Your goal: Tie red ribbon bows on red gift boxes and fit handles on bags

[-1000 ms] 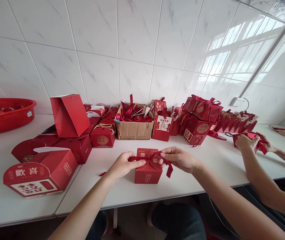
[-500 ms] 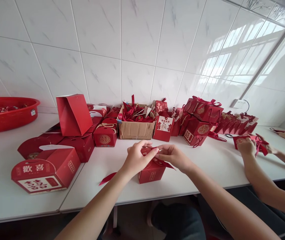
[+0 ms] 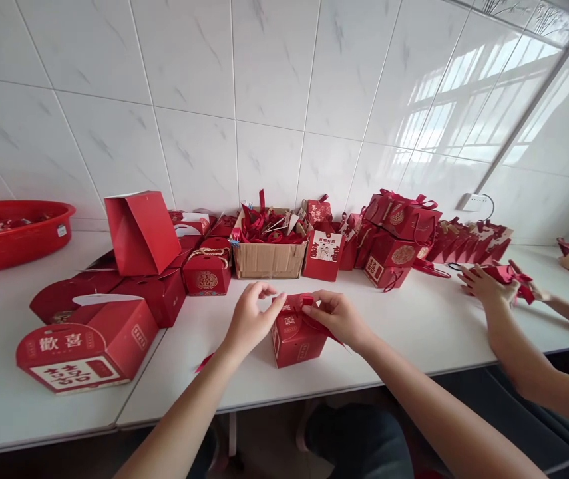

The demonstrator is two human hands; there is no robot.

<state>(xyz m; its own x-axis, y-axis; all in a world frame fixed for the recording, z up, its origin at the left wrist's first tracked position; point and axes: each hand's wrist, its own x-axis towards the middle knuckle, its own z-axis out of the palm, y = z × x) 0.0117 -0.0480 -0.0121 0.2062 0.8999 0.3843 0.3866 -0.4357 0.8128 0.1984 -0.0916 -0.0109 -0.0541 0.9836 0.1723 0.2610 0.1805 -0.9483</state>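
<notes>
A small red gift box [image 3: 299, 346] with gold lettering stands upright near the table's front edge. My right hand [image 3: 337, 319] pinches a red ribbon [image 3: 307, 301] at the top of the box, and a loose end hangs down beneath the fingers. On the box's left, my left hand [image 3: 254, 319] has its thumb and curled fingers apart, with the thumb close to the top edge. Another ribbon end [image 3: 205, 362] lies on the table left of my forearm; its link to the box is hidden.
A cardboard box [image 3: 270, 261] of ribbons stands behind. Red gift boxes [image 3: 87, 346] crowd the left, near a red basin [image 3: 19, 239]. More stacked boxes [image 3: 396, 256] stand right of centre. At far right, a co-worker's hands [image 3: 491, 286] handle a ribboned red box.
My left hand has moved left, away from the ribbon at the box top. The ribbon end at left has drawn inward. The co-worker's nearer hand has spread its fingers.
</notes>
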